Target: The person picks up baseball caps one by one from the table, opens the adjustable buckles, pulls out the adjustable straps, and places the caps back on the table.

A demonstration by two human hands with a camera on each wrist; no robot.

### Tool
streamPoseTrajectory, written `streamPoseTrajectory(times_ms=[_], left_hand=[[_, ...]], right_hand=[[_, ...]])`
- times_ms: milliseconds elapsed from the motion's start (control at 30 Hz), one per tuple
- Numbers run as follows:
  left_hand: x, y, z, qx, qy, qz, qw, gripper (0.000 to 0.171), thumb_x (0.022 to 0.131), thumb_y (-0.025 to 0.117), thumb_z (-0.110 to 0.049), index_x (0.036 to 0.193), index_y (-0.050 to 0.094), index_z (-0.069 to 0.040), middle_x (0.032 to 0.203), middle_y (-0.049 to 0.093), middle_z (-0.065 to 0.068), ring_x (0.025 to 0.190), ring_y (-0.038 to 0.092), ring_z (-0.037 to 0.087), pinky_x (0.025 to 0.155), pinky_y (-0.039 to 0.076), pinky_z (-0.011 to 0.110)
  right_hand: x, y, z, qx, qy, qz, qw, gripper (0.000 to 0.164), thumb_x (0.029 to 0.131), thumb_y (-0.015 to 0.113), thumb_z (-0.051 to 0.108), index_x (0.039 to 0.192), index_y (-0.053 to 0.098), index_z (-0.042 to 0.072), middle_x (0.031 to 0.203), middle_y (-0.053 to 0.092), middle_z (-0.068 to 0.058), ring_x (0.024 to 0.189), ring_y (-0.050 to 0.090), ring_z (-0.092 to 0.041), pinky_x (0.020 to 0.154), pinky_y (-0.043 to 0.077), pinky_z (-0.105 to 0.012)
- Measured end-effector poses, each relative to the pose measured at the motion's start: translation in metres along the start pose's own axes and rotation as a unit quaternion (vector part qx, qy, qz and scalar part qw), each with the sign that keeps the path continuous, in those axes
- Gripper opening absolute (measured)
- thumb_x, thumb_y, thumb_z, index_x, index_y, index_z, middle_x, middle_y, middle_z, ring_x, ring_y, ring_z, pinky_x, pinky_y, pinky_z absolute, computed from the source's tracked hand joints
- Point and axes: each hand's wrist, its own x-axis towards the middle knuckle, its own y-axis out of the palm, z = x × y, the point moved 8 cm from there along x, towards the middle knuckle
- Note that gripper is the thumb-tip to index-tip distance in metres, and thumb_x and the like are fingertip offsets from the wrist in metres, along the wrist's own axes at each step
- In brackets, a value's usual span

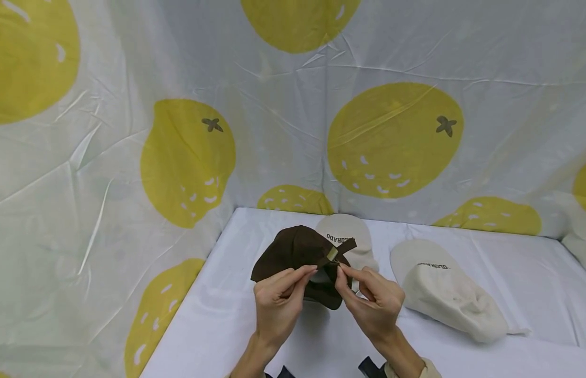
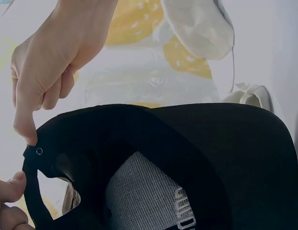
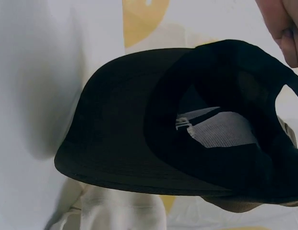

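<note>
Just beyond 2 pinching hands (image 1: 278, 298) (image 1: 376, 299) hangs a brown cap (image 1: 293, 251).

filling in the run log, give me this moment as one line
left hand: pinches brown cap; right hand: pinches same cap; buckle: near both hands; cream caps: on table

Kinda looks like a curtained-off booth, though whether it's housed in a home or a studio can't be told. The back and left are closed in by creased, shiny pale sheeting (image 1: 274, 115) printed with big yellow lemons (image 1: 394, 139), and a white-covered table (image 1: 222, 294) is tucked right into the corner there.
</note>
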Motion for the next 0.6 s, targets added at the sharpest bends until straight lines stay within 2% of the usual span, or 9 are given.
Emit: streamPoseTrajectory(times_ms=[333,600], left_hand=[[-0.002,0.012,-0.001,0.003,-0.014,0.004,0.9999,0.017,0.078,0.079,0.018,0.090,0.079,0.006,0.060,0.066,0.004,0.047,0.027,0.002,0.042,0.019,0.012],[0.001,0.005,0.002,0.004,-0.042,-0.013,0.9990,0.015,0.082,0.078,0.015,0.092,0.080,0.004,0.066,0.070,0.007,0.049,0.024,-0.001,0.042,0.018,0.013]], right_hand=[[0.001,-0.002,0.003,-0.020,-0.019,-0.010,1.000,0.029,0.092,0.074,0.010,0.073,0.075,-0.012,0.046,0.031,0.005,0.046,0.015,0.001,0.046,0.011,-0.008],[0.004,0.000,0.007,-0.001,-0.032,-0.009,0.999,0.026,0.092,0.073,0.006,0.075,0.076,-0.012,0.047,0.032,0.005,0.047,0.017,0.000,0.047,0.011,-0.008]])
